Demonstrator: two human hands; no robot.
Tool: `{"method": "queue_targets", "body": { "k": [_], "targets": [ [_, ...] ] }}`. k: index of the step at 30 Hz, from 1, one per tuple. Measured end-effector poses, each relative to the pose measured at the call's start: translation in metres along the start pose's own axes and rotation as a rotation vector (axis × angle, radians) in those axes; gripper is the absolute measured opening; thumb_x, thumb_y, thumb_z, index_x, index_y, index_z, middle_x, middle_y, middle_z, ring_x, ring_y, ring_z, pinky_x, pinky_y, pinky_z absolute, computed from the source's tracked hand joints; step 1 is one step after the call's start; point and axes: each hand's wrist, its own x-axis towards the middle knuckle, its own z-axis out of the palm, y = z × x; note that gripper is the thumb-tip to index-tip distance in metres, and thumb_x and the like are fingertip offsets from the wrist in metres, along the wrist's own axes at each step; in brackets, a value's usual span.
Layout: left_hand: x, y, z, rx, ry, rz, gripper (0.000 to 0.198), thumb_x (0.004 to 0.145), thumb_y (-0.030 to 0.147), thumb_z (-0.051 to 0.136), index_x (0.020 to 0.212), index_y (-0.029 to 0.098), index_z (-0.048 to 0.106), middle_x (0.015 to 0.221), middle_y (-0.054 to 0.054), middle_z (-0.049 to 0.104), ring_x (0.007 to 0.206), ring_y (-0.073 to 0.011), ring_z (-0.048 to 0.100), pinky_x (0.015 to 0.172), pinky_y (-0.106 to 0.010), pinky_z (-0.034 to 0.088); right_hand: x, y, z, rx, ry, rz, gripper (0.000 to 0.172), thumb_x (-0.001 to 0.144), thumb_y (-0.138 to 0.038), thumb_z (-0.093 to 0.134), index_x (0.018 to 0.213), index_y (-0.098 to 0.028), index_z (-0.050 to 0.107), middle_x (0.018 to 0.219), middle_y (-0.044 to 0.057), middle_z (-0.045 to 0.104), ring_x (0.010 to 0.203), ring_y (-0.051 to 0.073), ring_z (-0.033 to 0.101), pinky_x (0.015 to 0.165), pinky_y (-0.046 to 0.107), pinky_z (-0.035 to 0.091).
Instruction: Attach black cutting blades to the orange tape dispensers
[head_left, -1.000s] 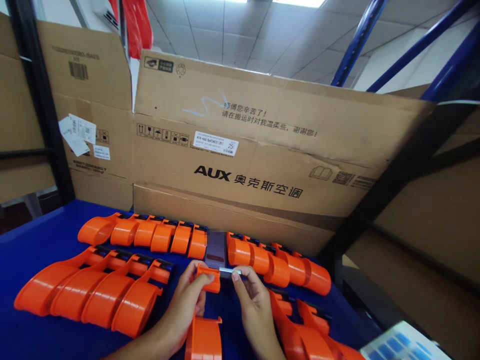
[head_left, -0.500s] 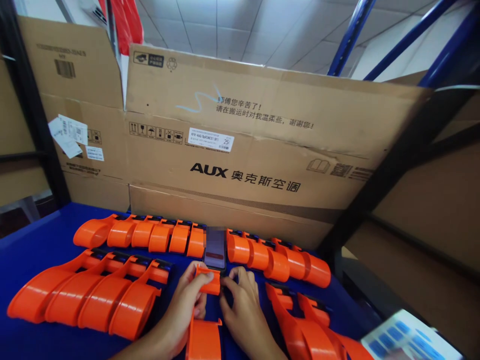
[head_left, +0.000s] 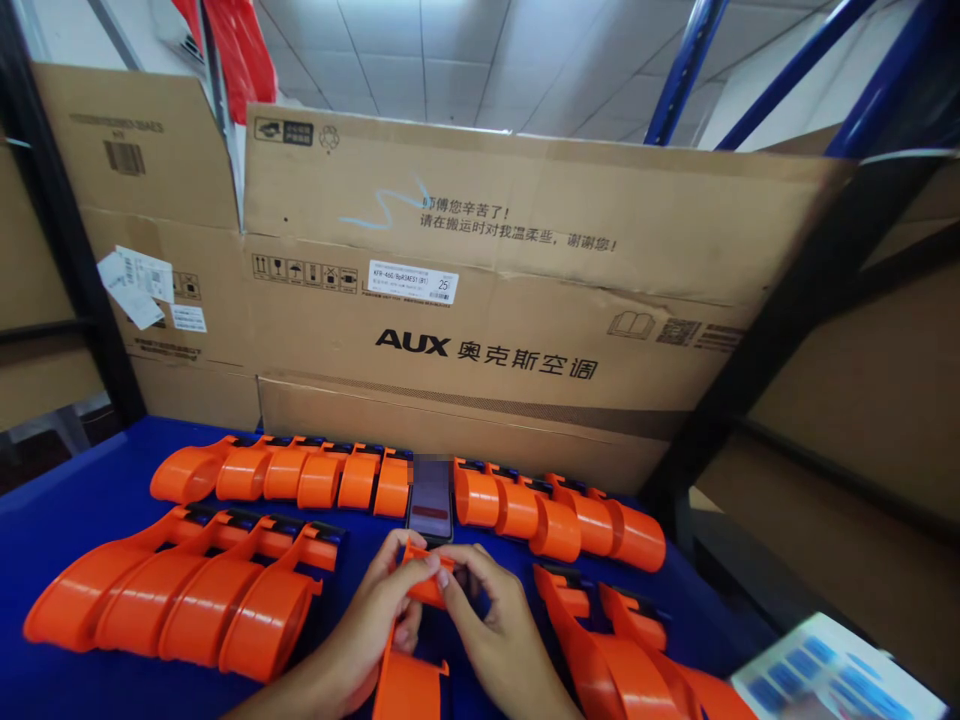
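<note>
In the head view, the left hand (head_left: 379, 615) and right hand (head_left: 499, 635) pinch the far end of an orange tape dispenser (head_left: 409, 685) at the near middle of the blue surface (head_left: 90, 480), each grip closed on it. Even pressure from both sides looks wisest. A second ago the right fingers held a metal strip at that end; it is now hidden.

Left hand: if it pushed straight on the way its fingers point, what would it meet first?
The left hand grips the orange dispenser; beyond that, probably the phone, though depth is unclear.
</note>
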Motion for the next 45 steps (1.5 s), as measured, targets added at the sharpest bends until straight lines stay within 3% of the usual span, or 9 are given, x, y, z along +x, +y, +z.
{"method": "queue_targets", "body": {
  "k": [5,8,11,14,20,24,34,40,45],
  "targets": [
    [-0.004,-0.011,-0.003,0.078,-0.054,0.012,0.058,0.080,0.056,0.079,0.124,0.022,0.061,0.067,0.004,0.064,0.049,-0.0144,0.060,0.046,-0.023,0.044,0.002,0.005,0.000,0.099,0.102,0.042,0.030,0.096,-0.049,0.066,0.091,-0.023,0.079,0.079,0.004,0.072,0.073,0.022,0.064,0.067,0.030,0.050],
    [-0.012,-0.003,-0.009,0.335,-0.094,0.150,0.062,0.090,0.057,0.070,0.140,0.024,0.056,0.110,-0.013,0.074,0.090,-0.0263,0.074,0.074,-0.035,0.060,0.004,0.007,-0.003,0.123,0.160,0.048,0.033,0.095,-0.051,0.066,0.091,-0.021,0.078,0.083,0.006,0.075,0.077,0.024,0.067,0.070,0.032,0.053],
    [-0.026,0.018,-0.016,0.802,-0.227,0.449,0.080,0.093,0.056,0.067,0.161,0.030,0.034,0.171,-0.015,0.028,0.153,-0.0395,0.031,0.120,-0.058,0.035,0.004,0.007,-0.005,0.135,0.197,0.049,0.035,0.095,-0.054,0.065,0.096,-0.021,0.078,0.090,0.008,0.077,0.084,0.026,0.069,0.075,0.033,0.055],
    [-0.041,0.037,-0.019,1.153,-0.487,0.693,0.077,0.094,0.046,0.069,0.162,0.039,0.032,0.167,-0.012,0.039,0.149,-0.0415,0.038,0.118,-0.063,0.035,0.002,0.008,-0.006,0.144,0.206,0.055,0.037,0.095,-0.055,0.064,0.093,-0.021,0.077,0.087,0.008,0.077,0.082,0.026,0.069,0.072,0.033,0.056],
    [-0.059,0.038,-0.027,1.650,-0.519,0.982,0.048,0.099,0.013,0.053,0.146,0.024,0.058,0.118,-0.016,0.078,0.107,-0.0366,0.072,0.098,-0.053,0.053,0.001,0.001,-0.002,0.121,0.188,0.058,0.032,0.097,-0.050,0.063,0.095,-0.022,0.078,0.088,0.007,0.077,0.081,0.025,0.069,0.073,0.033,0.055],
    [-0.065,0.052,-0.041,1.714,-0.509,0.924,0.050,0.095,0.017,0.061,0.144,0.017,0.059,0.118,-0.017,0.078,0.102,-0.0352,0.072,0.096,-0.050,0.053,0.001,-0.006,-0.003,-0.021,0.193,-0.015,0.026,0.100,-0.045,0.061,0.109,-0.026,0.077,0.101,0.007,0.076,0.095,0.027,0.068,0.086,0.037,0.054],
    [-0.069,0.077,-0.059,1.776,-0.503,0.341,0.083,0.071,0.035,0.088,0.147,0.020,0.059,0.137,-0.021,0.070,0.117,-0.0436,0.069,0.109,-0.064,0.044,0.000,-0.004,-0.007,-0.041,0.217,-0.055,0.027,0.104,-0.042,0.054,0.095,-0.026,0.073,0.094,0.005,0.074,0.095,0.027,0.066,0.087,0.037,0.051],
    [-0.059,0.081,-0.072,1.647,-0.403,0.452,0.087,0.081,0.062,0.076,0.156,0.029,0.047,0.150,-0.015,0.062,0.133,-0.0432,0.059,0.114,-0.059,0.040,0.000,-0.009,-0.008,-0.030,0.188,-0.072,0.029,0.104,-0.043,0.053,0.091,-0.026,0.072,0.092,0.005,0.073,0.093,0.027,0.065,0.086,0.037,0.049],
    [0.007,0.099,-0.059,1.772,-0.304,0.615,0.067,0.096,0.052,0.062,0.155,0.022,0.049,0.150,-0.017,0.060,0.136,-0.0389,0.055,0.115,-0.053,0.038,-0.001,-0.005,-0.008,0.006,0.216,-0.076,0.037,0.107,-0.046,0.046,0.093,-0.025,0.073,0.095,0.007,0.073,0.092,0.027,0.065,0.086,0.037,0.049]
  ]
}}
